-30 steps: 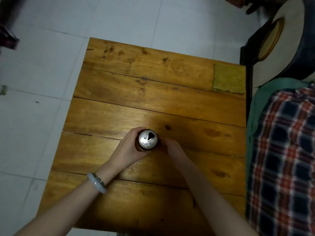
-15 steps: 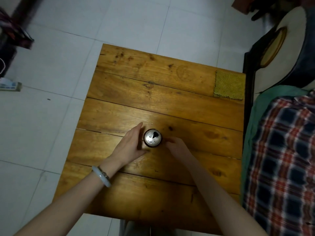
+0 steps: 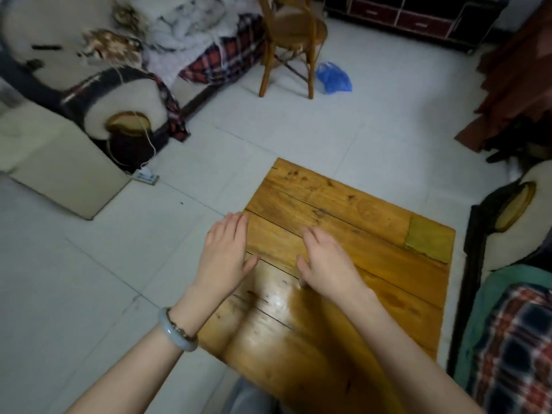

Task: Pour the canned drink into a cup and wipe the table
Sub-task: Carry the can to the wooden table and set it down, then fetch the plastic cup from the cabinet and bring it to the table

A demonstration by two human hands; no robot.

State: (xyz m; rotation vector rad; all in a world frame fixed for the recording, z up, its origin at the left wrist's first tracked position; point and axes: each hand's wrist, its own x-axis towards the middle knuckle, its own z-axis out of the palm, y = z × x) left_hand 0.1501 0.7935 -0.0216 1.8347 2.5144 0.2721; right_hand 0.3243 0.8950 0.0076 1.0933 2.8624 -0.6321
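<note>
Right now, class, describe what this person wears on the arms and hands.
No sleeves or gloves show. The left hand has at its wrist a smooth, pale blue-grey bangle beside a thin metallic bracelet. The right hand shows no jewellery.

A wooden chair (image 3: 291, 40) stands on the tiled floor (image 3: 388, 121) with a blue bag (image 3: 333, 79) just beside it, a cardboard box (image 3: 59, 171) at left and a plaid blanket (image 3: 513, 348) at right.

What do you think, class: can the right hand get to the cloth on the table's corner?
Probably yes. The right hand is open and holds nothing; the cloth lies flat at the far right corner of the table, with only bare wood between them.
</note>
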